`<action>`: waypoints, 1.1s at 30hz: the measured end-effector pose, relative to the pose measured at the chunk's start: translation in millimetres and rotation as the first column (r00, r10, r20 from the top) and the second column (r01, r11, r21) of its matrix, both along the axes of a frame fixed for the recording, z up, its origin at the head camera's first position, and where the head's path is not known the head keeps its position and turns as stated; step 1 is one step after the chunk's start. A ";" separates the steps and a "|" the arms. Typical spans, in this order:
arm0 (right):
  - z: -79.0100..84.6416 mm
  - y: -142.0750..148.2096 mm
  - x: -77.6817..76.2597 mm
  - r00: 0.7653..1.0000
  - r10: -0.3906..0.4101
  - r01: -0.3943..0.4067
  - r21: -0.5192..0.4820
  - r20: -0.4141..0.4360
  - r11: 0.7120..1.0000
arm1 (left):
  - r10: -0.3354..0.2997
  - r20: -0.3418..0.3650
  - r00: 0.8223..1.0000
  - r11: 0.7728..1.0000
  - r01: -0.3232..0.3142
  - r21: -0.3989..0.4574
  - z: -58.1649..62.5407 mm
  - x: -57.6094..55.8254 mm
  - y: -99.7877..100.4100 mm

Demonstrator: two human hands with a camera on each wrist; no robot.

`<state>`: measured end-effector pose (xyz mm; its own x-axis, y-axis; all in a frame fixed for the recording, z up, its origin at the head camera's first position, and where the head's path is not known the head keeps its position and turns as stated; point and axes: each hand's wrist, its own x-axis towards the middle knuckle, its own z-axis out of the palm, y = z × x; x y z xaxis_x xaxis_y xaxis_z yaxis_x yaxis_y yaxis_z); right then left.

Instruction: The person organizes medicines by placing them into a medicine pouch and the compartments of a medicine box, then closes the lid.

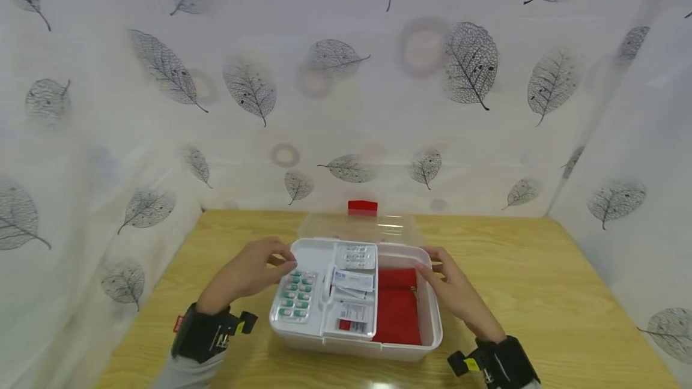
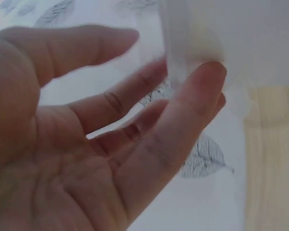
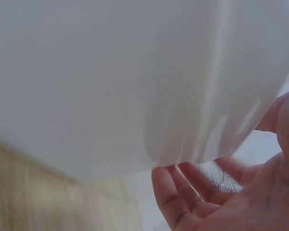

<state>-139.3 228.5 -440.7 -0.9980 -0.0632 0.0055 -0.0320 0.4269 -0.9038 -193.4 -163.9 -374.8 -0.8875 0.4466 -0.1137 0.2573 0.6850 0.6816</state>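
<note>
A white plastic medicine box stands on the table with its clear lid swung back. Across its left part sits a white tray with compartments. In the tray lie a blister pack of green and white capsules, a silver blister pack and small packets. A red zip pouch lies in the box's right part. My left hand touches the tray's left edge near the back corner, fingers loosely bent. My right hand grips the box's right rim, thumb on the inner side, fingers outside.
The wooden table extends on both sides of the box. A white curtain with a leaf print hangs behind and along both sides. The lid's red latch stands up at the back.
</note>
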 end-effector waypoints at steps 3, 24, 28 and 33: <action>5.9 15.9 -1.3 0.998 -0.019 0.019 -0.008 0.059 1.000 | -0.028 0.129 0.991 0.989 0.009 0.147 -5.9 -12.4 3.4; -0.2 39.6 -7.9 0.982 0.019 -0.011 -0.043 0.188 0.999 | -0.002 0.397 0.918 0.926 -0.149 0.347 -75.5 -49.9 22.7; -2.2 38.5 -6.6 0.982 0.019 -0.004 -0.082 0.189 0.997 | -0.003 0.360 0.933 0.920 -0.139 0.367 -76.0 -48.3 22.9; -6.1 36.2 -8.5 0.991 0.044 -0.029 -0.121 0.129 0.992 | -0.021 0.300 0.954 0.911 -0.105 0.400 -73.7 -46.2 23.0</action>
